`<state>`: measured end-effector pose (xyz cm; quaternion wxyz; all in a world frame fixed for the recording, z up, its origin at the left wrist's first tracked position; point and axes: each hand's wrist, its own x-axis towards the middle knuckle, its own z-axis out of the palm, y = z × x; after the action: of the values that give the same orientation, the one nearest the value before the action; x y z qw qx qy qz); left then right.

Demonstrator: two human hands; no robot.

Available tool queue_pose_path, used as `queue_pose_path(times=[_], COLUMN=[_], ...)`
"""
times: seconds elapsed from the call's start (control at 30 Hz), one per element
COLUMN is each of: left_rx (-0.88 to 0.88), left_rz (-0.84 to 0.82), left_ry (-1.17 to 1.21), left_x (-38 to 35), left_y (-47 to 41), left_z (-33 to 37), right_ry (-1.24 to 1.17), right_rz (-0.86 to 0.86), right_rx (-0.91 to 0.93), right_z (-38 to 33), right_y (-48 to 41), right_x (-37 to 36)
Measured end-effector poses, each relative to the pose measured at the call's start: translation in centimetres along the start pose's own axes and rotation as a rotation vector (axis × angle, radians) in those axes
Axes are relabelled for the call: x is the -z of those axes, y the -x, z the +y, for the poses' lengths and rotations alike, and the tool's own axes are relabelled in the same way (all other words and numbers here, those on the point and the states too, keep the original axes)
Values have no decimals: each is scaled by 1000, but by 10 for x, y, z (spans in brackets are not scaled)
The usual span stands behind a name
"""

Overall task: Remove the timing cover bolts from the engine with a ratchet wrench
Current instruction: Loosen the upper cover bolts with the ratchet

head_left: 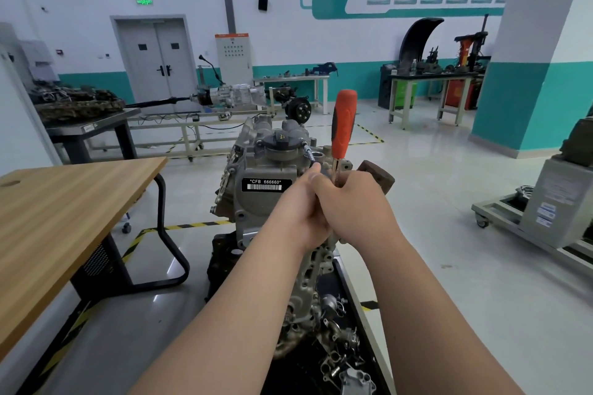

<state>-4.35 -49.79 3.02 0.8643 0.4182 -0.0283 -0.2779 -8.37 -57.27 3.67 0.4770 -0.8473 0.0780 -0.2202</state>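
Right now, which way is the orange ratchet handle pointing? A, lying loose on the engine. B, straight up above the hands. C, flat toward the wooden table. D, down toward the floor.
B: the orange ratchet handle stands upright above the right hand and the left hand, both clasped at its base beside the engine.

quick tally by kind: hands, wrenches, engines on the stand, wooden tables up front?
Hands: 2 (left hand, right hand)
Ratchet wrench: 1
Engine: 1
Wooden table: 1
Total: 5
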Motion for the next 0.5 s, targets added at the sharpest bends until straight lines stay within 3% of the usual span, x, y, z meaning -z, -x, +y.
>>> queue_pose_path(times=[0.2, 0.33, 0.4, 0.5], left_rx=[-33, -40, -113, -438], left_rz=[-27, -27, 68, 257], left_ry=[-96, -130, -400, -1246], left_x=[-12, -20, -19, -18], left_y=[2, 4, 1, -10], left_z=[5, -2, 0, 24], right_ry=[200, 106, -42, -352], right_rz=[128, 157, 138, 134], right_rx=[112, 90, 23, -130], right_z=[-5, 3, 9, 18], right_y=[-3, 1, 1, -1], right_x=[9, 15, 18, 25])
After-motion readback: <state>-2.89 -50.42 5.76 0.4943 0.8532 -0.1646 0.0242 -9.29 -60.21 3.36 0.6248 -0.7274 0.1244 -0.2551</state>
